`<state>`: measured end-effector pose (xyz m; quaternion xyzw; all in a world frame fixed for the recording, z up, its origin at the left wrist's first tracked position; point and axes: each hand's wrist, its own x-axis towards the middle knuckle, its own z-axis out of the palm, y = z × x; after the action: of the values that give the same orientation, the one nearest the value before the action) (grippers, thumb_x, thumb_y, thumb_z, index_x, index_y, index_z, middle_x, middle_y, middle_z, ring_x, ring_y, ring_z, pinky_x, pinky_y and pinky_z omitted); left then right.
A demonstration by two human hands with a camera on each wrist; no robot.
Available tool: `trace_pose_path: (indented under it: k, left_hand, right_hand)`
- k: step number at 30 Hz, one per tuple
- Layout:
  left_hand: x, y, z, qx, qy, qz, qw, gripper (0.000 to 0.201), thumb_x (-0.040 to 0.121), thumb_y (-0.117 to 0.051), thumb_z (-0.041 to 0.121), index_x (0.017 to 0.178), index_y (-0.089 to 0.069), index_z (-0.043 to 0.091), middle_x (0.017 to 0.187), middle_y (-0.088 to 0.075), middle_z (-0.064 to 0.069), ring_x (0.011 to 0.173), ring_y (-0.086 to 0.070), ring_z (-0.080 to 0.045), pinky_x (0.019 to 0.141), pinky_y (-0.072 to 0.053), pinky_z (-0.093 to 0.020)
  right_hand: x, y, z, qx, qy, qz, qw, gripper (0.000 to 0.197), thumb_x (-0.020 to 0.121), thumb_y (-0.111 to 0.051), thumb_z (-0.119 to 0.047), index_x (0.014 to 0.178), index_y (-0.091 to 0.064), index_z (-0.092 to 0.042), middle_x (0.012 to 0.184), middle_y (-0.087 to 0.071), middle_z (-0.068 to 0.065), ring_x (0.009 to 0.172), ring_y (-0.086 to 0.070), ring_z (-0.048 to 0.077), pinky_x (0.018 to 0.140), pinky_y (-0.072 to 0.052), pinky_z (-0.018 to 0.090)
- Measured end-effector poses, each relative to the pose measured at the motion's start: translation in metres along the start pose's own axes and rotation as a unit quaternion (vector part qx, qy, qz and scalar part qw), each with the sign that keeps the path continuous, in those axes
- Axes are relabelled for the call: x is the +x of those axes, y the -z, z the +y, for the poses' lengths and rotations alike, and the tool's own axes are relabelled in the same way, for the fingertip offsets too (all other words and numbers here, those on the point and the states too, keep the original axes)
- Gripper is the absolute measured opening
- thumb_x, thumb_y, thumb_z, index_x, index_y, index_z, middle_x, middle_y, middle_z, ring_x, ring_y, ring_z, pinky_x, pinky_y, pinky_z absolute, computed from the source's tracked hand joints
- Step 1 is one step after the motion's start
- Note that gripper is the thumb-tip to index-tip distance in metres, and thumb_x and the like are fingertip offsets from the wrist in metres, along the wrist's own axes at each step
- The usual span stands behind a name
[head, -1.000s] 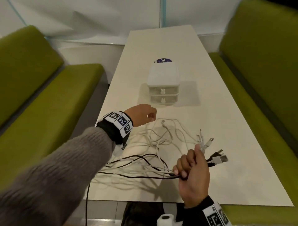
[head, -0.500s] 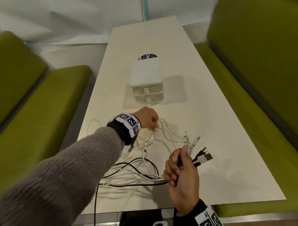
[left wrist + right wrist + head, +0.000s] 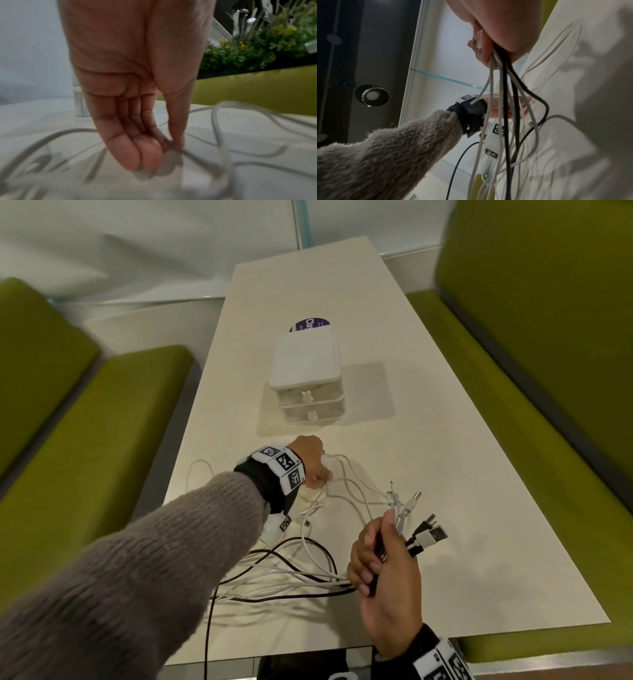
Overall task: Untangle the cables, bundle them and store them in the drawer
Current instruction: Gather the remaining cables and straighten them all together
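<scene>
A tangle of white and black cables point(image 3: 301, 573) lies on the near part of the white table point(image 3: 428, 440). My right hand point(image 3: 383, 570) grips a bunch of cable ends above the table's front; their plugs point(image 3: 424, 535) stick out past the thumb. In the right wrist view the gripped cables point(image 3: 503, 94) hang down from the fist. My left hand point(image 3: 313, 462) reaches forward and pinches a thin white cable point(image 3: 175, 146) between thumb and fingertips at the table surface. A small white two-drawer box point(image 3: 306, 381) stands beyond the hands, both drawers closed.
A purple round sticker point(image 3: 310, 324) shows behind the drawer box. Green benches point(image 3: 85, 446) point(image 3: 548, 320) flank the table on both sides. One black cable point(image 3: 207, 645) hangs over the table's near edge.
My left hand has dropped onto the white cables and pinched one. The right hand keeps its hold on the bunch of ends. The head view has shifted.
</scene>
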<state>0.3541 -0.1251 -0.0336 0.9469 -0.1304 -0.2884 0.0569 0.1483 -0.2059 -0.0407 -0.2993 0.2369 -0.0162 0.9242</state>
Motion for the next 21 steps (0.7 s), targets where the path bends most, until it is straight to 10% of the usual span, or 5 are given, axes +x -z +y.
trace_pose_path:
  k: [5, 9, 14, 18, 21]
  left_hand:
    - [-0.008, 0.012, -0.003, -0.144, 0.036, -0.016, 0.989, 0.020, 0.082, -0.064, 0.016, 0.069, -0.060, 0.001, 0.065, -0.065, -0.012, 0.064, -0.064, -0.025, 0.078, -0.058, -0.038]
    - [-0.033, 0.054, 0.001, -0.298, -0.032, 0.094, 0.949, 0.020, 0.091, -0.054, 0.010, 0.072, -0.053, 0.004, 0.077, -0.068, -0.023, 0.065, -0.065, -0.027, 0.077, -0.058, -0.043]
    - [-0.088, 0.108, 0.012, -0.469, -0.237, 0.240, 0.816, 0.021, 0.095, -0.043, 0.000, 0.078, -0.039, 0.011, 0.076, -0.066, -0.014, 0.064, -0.067, -0.020, 0.061, -0.057, -0.036]
    - [-0.138, 0.141, 0.018, -0.462, -0.404, 0.362, 0.701, 0.010, 0.099, -0.037, 0.009, 0.092, -0.042, 0.014, 0.085, -0.062, -0.002, 0.084, -0.066, -0.024, 0.076, -0.054, -0.039]
    - [-0.169, 0.144, 0.016, -0.475, -0.459, 0.390, 0.642, 0.022, 0.099, -0.036, 0.008, 0.088, -0.054, 0.016, 0.074, -0.061, 0.009, 0.068, -0.059, -0.015, 0.072, -0.052, -0.035]
  right_hand:
    - [0.001, 0.001, 0.001, -0.006, 0.007, 0.001, 1.000, 0.043, 0.089, -0.043, -0.044, 0.061, -0.044, -0.011, 0.047, -0.021, -0.002, 0.038, -0.018, 0.007, 0.033, -0.018, 0.019]
    - [0.003, 0.002, 0.002, -0.012, 0.012, 0.006, 1.000, 0.042, 0.086, -0.045, -0.046, 0.063, -0.043, -0.011, 0.048, -0.021, -0.002, 0.038, -0.019, 0.007, 0.034, -0.018, 0.018]
    - [0.006, 0.002, 0.004, -0.014, 0.048, 0.027, 0.998, 0.042, 0.088, -0.043, -0.048, 0.070, -0.050, -0.010, 0.048, -0.025, -0.003, 0.039, -0.027, 0.009, 0.036, -0.031, 0.021]
    - [0.008, 0.002, 0.002, -0.009, 0.095, 0.025, 0.995, 0.042, 0.091, -0.041, -0.046, 0.084, -0.056, -0.008, 0.049, -0.022, -0.004, 0.041, -0.020, 0.008, 0.038, -0.025, 0.020]
    - [0.007, 0.002, 0.000, -0.017, 0.113, 0.032, 0.993, 0.044, 0.093, -0.038, -0.048, 0.092, -0.058, -0.009, 0.050, -0.022, -0.005, 0.042, -0.017, 0.008, 0.040, -0.019, 0.021]
